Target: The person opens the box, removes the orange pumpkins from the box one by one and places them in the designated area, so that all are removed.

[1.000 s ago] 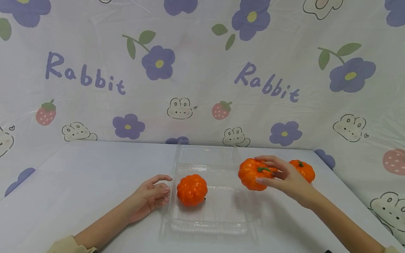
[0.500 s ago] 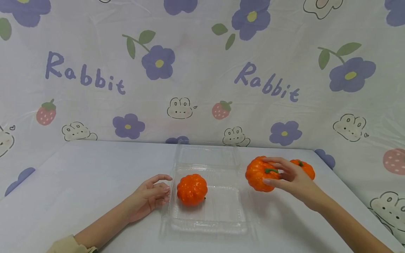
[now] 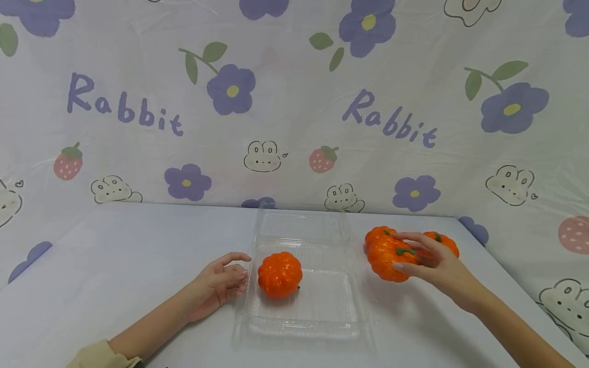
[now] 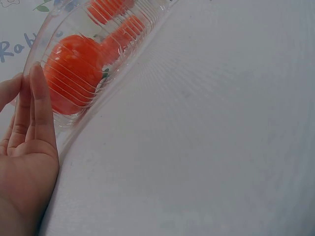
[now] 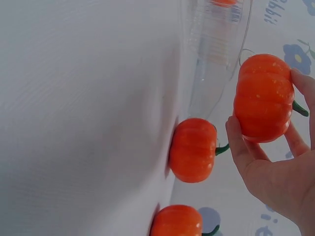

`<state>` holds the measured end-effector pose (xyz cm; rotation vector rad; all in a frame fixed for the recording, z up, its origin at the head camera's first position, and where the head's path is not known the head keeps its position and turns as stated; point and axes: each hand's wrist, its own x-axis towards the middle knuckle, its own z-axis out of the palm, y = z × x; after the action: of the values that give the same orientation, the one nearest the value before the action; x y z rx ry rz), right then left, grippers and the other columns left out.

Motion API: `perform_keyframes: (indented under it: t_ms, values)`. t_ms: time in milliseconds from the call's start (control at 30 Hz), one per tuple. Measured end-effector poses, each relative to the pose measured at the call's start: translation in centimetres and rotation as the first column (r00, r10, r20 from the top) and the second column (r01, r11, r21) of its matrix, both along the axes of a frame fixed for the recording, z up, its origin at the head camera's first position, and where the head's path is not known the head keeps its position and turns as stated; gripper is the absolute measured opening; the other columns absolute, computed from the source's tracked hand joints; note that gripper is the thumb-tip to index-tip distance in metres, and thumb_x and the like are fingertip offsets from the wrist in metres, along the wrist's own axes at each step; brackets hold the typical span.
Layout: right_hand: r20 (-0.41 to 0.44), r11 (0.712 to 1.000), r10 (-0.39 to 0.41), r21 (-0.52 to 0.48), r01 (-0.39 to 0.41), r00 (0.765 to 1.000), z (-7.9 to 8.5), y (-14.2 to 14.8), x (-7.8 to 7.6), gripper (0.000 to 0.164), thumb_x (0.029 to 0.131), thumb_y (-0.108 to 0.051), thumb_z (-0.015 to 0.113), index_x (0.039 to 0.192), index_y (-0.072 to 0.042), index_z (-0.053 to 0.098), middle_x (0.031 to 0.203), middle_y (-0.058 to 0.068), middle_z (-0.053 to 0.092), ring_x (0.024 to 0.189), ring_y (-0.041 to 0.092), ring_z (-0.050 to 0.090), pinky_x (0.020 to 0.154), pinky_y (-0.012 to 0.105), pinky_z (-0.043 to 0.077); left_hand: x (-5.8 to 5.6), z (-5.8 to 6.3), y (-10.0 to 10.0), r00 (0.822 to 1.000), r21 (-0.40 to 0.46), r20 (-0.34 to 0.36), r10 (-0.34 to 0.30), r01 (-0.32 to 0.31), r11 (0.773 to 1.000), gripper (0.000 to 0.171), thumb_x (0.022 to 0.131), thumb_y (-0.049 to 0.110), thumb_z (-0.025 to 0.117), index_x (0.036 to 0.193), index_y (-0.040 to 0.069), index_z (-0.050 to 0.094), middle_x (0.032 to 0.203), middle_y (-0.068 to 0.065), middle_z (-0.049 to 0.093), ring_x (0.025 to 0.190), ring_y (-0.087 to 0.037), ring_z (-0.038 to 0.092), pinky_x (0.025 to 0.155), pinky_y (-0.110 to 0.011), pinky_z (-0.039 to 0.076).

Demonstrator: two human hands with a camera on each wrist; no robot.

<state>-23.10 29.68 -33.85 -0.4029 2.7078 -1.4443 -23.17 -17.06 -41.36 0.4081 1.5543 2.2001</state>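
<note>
A small orange toy pumpkin [image 3: 388, 259] with a green stem is held up off the table by my right hand [image 3: 444, 273], fingers and thumb around its sides. A clear plastic clamshell box [image 3: 322, 306] lies with its lid raised at the back. Inside its left part sits another pumpkin [image 3: 279, 275], tipped on its side. My left hand [image 3: 216, 286] rests at the box's left wall, its fairly straight fingers touching the rim; in the left wrist view the fingers [image 4: 42, 105] lie along the ribbed plastic.
Two more pumpkins stand on the white table [image 3: 152, 245] right of the box: one [image 3: 378, 234] partly hidden behind the held pumpkin, another [image 3: 444, 244] farther right behind my right hand. A printed cloth [image 3: 285, 102] hangs behind the table.
My right hand has carried its pumpkin rightward, away from above the box's right edge. A pumpkin standing behind it has come into sight. My left hand stays put.
</note>
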Motion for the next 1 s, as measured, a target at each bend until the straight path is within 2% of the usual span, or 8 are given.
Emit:
perform_keyframes:
  t_ms: [533,800,1000]
  values:
    - [0.006,0.999,-0.03,0.034,0.03,1.0,-1.0,1.3,-0.1,0.061,0.101,-0.031,0.072,0.155,-0.015,0.048,0.162,0.023,0.035,0.144,0.051,0.041,0.108,0.067,0.048,0.1,0.1,0.1,1.0,0.001,0.004,-0.001,0.001,1.0,0.023,0.108,0.006,0.054,0.129,0.014,0.051,0.094,0.003,0.066,0.082,-0.009,0.069,0.081,-0.019,0.06]
    - [0.029,0.999,-0.048,0.024,0.047,0.998,-1.6,1.6,-0.3,0.063,0.102,-0.031,0.072,0.156,-0.011,0.046,0.16,0.024,0.038,0.14,0.051,0.044,0.106,0.063,0.051,0.1,0.1,0.1,1.0,-0.002,0.002,0.002,-0.002,1.0,0.022,0.108,0.006,0.054,0.128,0.014,0.051,0.094,0.003,0.066,0.082,-0.009,0.068,0.082,-0.019,0.06]
    - [0.046,0.998,-0.054,0.025,0.053,0.997,-2.2,1.8,-0.5,0.064,0.101,-0.033,0.071,0.156,-0.01,0.046,0.159,0.023,0.04,0.142,0.052,0.042,0.107,0.064,0.05,0.1,0.1,0.0,1.0,-0.004,0.001,0.0,0.0,1.0,0.022,0.108,0.007,0.054,0.129,0.015,0.051,0.094,0.003,0.066,0.082,-0.01,0.068,0.082,-0.019,0.06]
